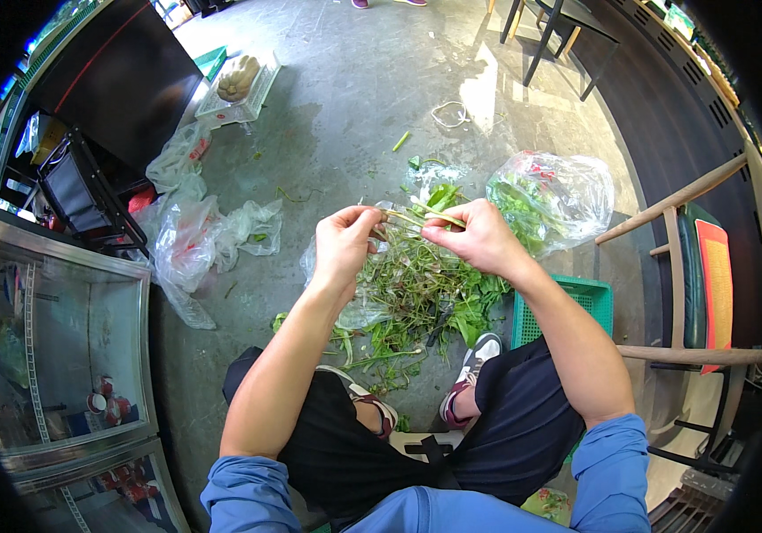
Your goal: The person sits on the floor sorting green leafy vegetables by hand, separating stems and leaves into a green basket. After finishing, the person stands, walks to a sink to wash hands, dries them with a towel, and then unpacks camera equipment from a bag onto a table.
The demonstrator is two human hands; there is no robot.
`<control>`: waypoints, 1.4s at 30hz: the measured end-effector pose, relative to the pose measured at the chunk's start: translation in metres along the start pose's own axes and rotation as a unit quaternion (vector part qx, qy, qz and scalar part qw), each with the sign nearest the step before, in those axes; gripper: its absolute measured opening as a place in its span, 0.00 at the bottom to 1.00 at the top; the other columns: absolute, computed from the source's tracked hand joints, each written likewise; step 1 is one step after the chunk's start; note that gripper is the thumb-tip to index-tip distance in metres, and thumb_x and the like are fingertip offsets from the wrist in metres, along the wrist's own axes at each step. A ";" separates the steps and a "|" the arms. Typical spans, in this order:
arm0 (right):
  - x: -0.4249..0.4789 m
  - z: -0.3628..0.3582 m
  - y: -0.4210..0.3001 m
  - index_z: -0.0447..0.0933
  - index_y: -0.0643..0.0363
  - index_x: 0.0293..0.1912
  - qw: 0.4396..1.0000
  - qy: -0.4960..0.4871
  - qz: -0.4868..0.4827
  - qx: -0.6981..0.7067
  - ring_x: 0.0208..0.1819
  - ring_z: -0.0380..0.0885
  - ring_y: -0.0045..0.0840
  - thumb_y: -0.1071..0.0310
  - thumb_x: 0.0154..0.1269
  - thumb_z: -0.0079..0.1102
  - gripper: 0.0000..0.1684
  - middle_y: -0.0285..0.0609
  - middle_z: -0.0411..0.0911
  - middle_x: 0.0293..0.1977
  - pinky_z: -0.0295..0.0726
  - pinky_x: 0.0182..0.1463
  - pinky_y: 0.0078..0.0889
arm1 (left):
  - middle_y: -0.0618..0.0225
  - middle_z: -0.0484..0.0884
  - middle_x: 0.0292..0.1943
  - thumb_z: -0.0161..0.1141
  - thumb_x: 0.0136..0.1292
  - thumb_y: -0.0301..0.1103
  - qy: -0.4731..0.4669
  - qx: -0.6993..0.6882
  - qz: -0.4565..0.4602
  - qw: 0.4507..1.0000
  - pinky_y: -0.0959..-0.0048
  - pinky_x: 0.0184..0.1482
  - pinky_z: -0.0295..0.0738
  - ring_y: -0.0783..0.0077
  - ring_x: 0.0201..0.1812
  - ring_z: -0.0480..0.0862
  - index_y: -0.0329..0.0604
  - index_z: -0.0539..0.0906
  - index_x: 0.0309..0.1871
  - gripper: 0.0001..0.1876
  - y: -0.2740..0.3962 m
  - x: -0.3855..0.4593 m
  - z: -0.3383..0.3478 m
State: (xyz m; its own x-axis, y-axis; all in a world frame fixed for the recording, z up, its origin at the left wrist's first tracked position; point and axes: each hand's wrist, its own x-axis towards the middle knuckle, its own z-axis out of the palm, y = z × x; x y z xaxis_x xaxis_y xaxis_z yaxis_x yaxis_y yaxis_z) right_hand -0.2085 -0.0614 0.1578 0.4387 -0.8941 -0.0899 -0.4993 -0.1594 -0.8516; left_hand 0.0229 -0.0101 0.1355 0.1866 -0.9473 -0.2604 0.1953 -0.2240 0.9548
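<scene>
My left hand (346, 241) pinches the thin pale end of a plant stem between thumb and fingers. In my right hand (474, 233) is a thicker green vegetable stem (439, 216), gripped between thumb and forefinger. Both hands are held close together above a heap of leafy green trimmings (421, 286). Thin stems, roots and torn leaves make up this heap, which spreads on the floor between my shoes. Part of a clear plastic bag (361, 312) shows under the heap's left side. Whether the two hands share one stem is hard to tell.
A clear bag of leafy greens (534, 193) lies beyond my right hand, with a green plastic basket (597, 300) nearer. Crumpled plastic bags (188, 233) lie left. A white crate (238, 110) holds a pumpkin (238, 78). A glass-door fridge (61, 346) and a wooden chair (677, 266) flank me.
</scene>
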 end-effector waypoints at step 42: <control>-0.009 -0.011 -0.030 0.90 0.55 0.48 0.928 -0.126 0.201 0.286 0.19 0.53 0.07 0.54 0.78 0.67 0.15 0.17 0.60 0.20 0.49 0.24 0.19 | 0.68 0.91 0.36 0.68 0.75 0.30 -0.068 0.069 0.036 0.995 0.77 0.37 0.78 0.79 0.35 0.86 0.31 0.91 0.50 0.10 0.013 -0.004 0.000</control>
State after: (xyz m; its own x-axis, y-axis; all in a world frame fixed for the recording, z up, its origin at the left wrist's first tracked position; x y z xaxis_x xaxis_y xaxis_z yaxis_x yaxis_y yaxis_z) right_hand -0.2051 -0.0534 0.1899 0.4992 -0.6953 -0.5171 -0.2138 0.4794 -0.8511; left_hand 0.0247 -0.0094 0.1487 0.0624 -0.9821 -0.1777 0.0510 -0.1747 0.9833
